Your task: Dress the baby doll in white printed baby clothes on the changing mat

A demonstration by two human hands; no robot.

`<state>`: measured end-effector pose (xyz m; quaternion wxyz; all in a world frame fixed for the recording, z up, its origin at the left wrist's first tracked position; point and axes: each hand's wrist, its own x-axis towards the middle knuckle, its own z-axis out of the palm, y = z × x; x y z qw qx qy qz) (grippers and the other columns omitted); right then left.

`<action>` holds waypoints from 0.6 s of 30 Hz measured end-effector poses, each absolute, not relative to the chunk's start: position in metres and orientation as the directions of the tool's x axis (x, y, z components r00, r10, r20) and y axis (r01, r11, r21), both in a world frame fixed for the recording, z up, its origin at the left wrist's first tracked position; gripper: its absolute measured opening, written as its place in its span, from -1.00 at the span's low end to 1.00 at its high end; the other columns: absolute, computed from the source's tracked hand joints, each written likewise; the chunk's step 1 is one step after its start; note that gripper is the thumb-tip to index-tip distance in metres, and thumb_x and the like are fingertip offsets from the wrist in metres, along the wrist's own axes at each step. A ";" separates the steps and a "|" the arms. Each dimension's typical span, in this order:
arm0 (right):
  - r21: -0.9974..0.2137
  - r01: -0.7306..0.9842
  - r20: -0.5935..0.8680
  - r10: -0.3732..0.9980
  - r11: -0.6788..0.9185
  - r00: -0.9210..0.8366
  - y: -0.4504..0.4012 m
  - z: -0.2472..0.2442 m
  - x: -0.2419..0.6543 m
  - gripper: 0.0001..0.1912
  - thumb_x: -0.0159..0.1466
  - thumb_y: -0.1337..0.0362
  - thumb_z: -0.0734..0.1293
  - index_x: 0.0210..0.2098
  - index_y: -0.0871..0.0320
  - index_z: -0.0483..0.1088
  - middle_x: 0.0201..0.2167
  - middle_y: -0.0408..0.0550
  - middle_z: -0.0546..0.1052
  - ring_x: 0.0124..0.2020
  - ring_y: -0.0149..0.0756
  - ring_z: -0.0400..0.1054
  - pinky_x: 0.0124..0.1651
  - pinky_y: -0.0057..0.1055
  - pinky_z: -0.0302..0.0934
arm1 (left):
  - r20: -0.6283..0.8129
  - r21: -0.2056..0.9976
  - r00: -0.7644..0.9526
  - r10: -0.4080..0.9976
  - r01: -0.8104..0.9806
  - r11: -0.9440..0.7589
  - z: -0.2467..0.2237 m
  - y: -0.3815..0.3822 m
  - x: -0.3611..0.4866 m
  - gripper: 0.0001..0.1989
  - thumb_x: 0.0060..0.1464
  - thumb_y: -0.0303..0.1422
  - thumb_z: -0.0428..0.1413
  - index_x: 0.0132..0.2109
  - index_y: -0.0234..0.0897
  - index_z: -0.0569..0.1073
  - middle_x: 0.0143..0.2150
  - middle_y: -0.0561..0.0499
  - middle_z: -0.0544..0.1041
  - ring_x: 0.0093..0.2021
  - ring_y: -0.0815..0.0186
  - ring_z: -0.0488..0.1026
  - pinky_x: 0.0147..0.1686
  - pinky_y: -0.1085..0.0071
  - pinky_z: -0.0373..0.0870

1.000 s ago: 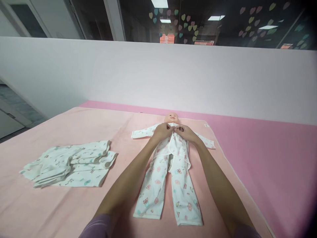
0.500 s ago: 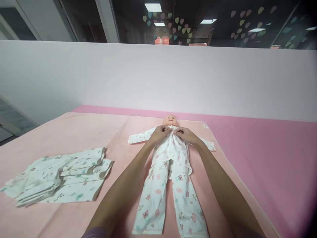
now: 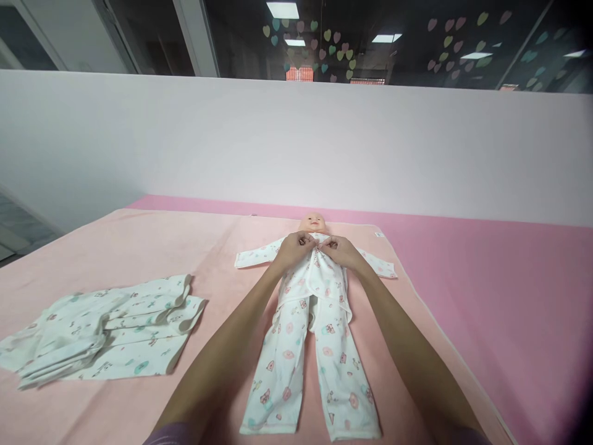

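Observation:
A baby doll (image 3: 314, 222) lies on its back, its head toward the wall. It wears a white printed baby top (image 3: 319, 281) with long sleeves spread to both sides, and matching trousers (image 3: 287, 364). My left hand (image 3: 297, 248) pinches the top's front edge just below the neck. Close beside it, my right hand (image 3: 340, 250) pinches the other side of the same front opening. The fingertips of both hands nearly meet at the chest. Whatever small fastening lies between them is too small to make out. Below the hands the front flaps part slightly over the trousers.
Folded white printed baby clothes (image 3: 120, 334) lie to the left on a peach blanket (image 3: 152, 247). The blanket covers part of a pink mat (image 3: 486, 296). Behind stands a low white wall (image 3: 296, 142), with dark windows bearing heart stickers above it.
Both hands stay at the top's neckline, their fingertips slightly closer together. The whole view has shifted a little, so everything sits slightly further left.

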<state>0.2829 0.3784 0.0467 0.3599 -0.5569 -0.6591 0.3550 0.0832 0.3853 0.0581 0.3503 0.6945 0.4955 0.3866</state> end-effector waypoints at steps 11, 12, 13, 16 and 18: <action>-0.512 0.808 0.427 0.902 0.292 -0.056 0.345 0.060 0.248 -0.87 0.36 0.32 0.28 -0.33 0.08 0.41 -0.19 0.04 0.54 -0.20 -0.15 0.41 -0.14 -0.26 0.17 | 0.136 0.930 0.214 0.967 0.309 -0.199 0.053 0.386 0.083 -0.65 0.12 -0.08 0.23 -0.38 -0.29 0.51 -0.46 0.10 0.40 -0.43 0.40 0.23 -0.40 0.42 0.10; -0.483 0.827 0.437 0.898 0.288 -0.058 0.343 0.058 0.245 -0.87 0.38 0.33 0.25 -0.30 0.09 0.41 -0.15 0.08 0.54 -0.18 -0.12 0.41 -0.14 -0.25 0.16 | 0.131 0.931 0.205 0.970 0.310 -0.191 0.053 0.385 0.083 -0.66 0.13 -0.08 0.22 -0.39 -0.29 0.50 -0.46 0.10 0.40 -0.43 0.39 0.23 -0.40 0.41 0.10; -0.471 0.836 0.437 0.898 0.280 -0.054 0.341 0.056 0.242 -0.87 0.39 0.33 0.24 -0.27 0.10 0.41 -0.12 0.11 0.54 -0.17 -0.10 0.42 -0.14 -0.24 0.16 | 0.128 0.931 0.200 0.971 0.315 -0.187 0.054 0.384 0.083 -0.66 0.14 -0.09 0.21 -0.39 -0.29 0.49 -0.46 0.10 0.40 -0.43 0.38 0.25 -0.39 0.41 0.11; -0.551 0.795 0.395 0.918 0.252 -0.018 0.344 0.052 0.243 -0.90 0.39 0.28 0.27 -0.20 0.09 0.44 -0.08 0.10 0.57 -0.12 -0.09 0.45 -0.09 -0.24 0.19 | 0.130 0.914 0.181 0.975 0.360 -0.188 0.056 0.381 0.084 -0.67 0.18 -0.08 0.19 -0.34 -0.27 0.49 -0.40 0.06 0.48 -0.37 0.33 0.36 -0.34 0.39 0.19; -0.665 0.721 0.310 0.950 0.194 0.030 0.355 0.051 0.248 -0.89 0.39 0.20 0.32 -0.17 0.07 0.45 -0.08 0.04 0.60 -0.10 -0.11 0.47 -0.05 -0.26 0.21 | 0.129 0.887 0.132 0.983 0.428 -0.174 0.058 0.381 0.086 -0.73 0.20 -0.12 0.20 -0.23 -0.26 0.51 -0.31 0.02 0.56 -0.29 0.27 0.45 -0.28 0.37 0.25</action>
